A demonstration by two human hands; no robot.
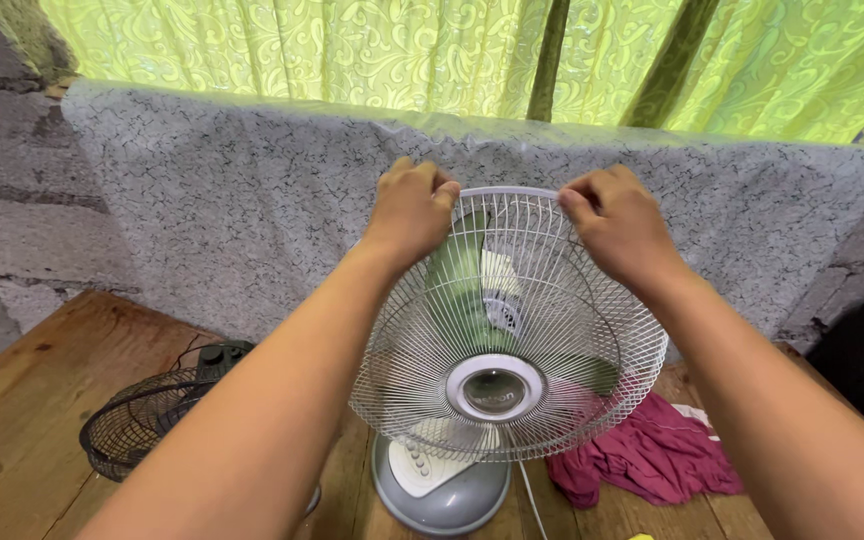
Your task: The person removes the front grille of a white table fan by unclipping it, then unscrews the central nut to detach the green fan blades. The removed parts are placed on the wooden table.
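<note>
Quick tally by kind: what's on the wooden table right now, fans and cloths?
Fans: 2, a white-grilled desk fan with both hands on its top rim, left hand and right hand, and a dark fan lying at the left.
Cloths: 1, a crimson cloth.
Total: 3

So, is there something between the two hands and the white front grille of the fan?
Nothing visible. The left hand and the right hand both already grip the top rim of the white grille, fingers curled over it. The green blades sit behind the grille, not between it and the hands.
</note>
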